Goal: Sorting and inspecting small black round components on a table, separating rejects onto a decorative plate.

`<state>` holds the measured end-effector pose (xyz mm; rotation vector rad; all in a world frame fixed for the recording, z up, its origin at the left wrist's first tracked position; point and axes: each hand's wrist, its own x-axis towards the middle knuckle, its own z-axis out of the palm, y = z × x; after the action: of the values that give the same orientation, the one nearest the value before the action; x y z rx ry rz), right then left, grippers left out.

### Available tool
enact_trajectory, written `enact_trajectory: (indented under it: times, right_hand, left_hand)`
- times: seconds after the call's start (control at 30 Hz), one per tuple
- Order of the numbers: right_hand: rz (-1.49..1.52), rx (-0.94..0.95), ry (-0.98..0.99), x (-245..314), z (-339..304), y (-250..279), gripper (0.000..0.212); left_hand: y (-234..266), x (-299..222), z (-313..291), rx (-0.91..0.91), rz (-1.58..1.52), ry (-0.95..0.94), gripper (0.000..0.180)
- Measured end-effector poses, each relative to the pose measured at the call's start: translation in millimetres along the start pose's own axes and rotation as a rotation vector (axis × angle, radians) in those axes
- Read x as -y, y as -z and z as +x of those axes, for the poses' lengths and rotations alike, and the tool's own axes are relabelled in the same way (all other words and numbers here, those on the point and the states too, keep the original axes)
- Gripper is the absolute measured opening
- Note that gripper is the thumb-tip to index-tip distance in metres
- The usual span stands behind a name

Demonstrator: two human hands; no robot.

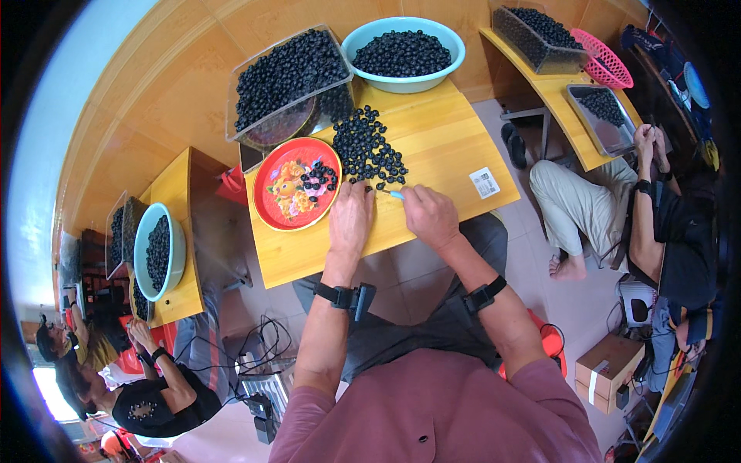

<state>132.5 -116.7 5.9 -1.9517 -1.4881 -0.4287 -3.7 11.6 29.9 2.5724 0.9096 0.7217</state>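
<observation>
My right hand (431,217) is closed around a small tool with a light blue handle (396,194); its working end is too small to make out. Close beside it, my left hand (351,220) rests on the yellow table with its fingertips together at a small black ball (369,188). Just beyond both hands lies a loose pile of small, round black balls (367,143), like berries or beads. Left of my left hand is a red round tray (266,202) with a flower print, holding several black balls (320,176).
At the table's (448,139) far edge stand a clear bin (289,127) and a light blue basin (355,46), both full of black balls. A white label (485,183) is at right. People sit at tables on both sides, and cables (266,332) lie on the floor.
</observation>
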Motion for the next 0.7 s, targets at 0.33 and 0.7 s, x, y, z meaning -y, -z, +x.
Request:
enact_trajectory:
  times: [0.33,0.7]
  right_hand:
    - [0.015,0.011,-0.005,0,1,1,0.005]
    - [-0.013,-0.003,-0.005,3,1,1,0.005]
  left_hand:
    - [-10,2,0,-0.044,-0.227,0.115,0.02]
    - [-39,-2,-25,-0.14,-0.879,0.434,0.019]
